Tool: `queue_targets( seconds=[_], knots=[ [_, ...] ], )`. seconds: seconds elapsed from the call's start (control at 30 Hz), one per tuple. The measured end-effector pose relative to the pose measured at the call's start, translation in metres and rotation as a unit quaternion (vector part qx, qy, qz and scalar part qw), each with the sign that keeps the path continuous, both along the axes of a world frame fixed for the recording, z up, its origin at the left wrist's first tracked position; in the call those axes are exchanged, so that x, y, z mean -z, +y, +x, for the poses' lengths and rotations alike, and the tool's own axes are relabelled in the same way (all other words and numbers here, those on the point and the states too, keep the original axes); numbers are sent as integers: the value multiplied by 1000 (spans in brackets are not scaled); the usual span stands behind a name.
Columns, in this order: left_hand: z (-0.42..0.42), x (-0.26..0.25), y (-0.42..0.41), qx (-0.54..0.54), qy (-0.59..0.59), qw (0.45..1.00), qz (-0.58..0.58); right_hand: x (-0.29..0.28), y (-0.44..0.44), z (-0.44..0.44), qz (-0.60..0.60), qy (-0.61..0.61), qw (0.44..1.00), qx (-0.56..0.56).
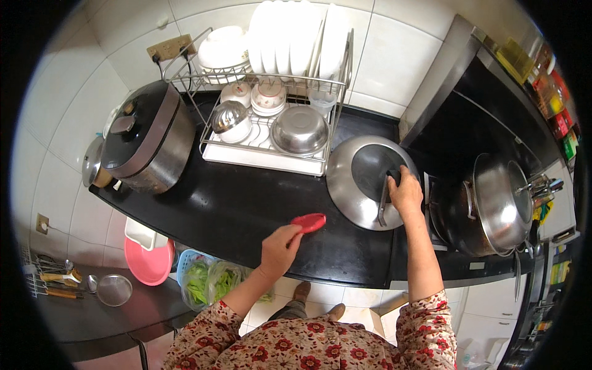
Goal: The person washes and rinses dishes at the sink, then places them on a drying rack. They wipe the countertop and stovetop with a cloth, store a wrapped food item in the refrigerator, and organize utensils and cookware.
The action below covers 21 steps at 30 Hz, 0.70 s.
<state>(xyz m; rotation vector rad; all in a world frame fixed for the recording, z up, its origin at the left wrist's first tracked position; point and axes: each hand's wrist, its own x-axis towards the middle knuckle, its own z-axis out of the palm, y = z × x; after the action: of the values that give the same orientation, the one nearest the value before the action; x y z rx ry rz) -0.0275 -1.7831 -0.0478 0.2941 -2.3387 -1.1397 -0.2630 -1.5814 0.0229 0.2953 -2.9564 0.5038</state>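
Observation:
Between the fingers of my left hand [280, 249] is a small red, flat, rounded item [311, 223], held just above the black countertop [231, 203]; its exact kind is unclear. My right hand [406, 192] grips the black handle knob of a large domed pan lid [342, 180], steel with a dark glass centre. This lid sits on the counter between the dish rack and the stove. A narrow metal piece [382, 203] runs down from the knob across the glass.
A wire dish rack [263, 148] with plates and bowls stands at the back. To its left is a big pressure cooker [148, 138]. On the right, a lidded wok [467, 222] occupies the stove. Bagged greens [222, 280] and a pink basin [148, 261] lie lower left.

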Motion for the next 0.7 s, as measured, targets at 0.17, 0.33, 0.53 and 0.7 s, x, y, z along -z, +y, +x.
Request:
queue_targets(
  seconds=[0.17, 0.33, 0.53, 0.7],
  knots=[
    [-29, -18, 3, -82, -74, 774, 623, -2, 18, 27, -1, 128, 991, -28],
    [-42, -24, -2, -69, -94, 761, 638, 1, 39, 59, -96, 102, 988, -73],
    [-68, -14, -20, -101, -65, 778, 617, 11, 39, 36, -104, 13, 991, -83],
    [-89, -27, -45, -111, -8, 788, 606, 11, 31, 36, -90, -16, 994, -67]
  ],
)
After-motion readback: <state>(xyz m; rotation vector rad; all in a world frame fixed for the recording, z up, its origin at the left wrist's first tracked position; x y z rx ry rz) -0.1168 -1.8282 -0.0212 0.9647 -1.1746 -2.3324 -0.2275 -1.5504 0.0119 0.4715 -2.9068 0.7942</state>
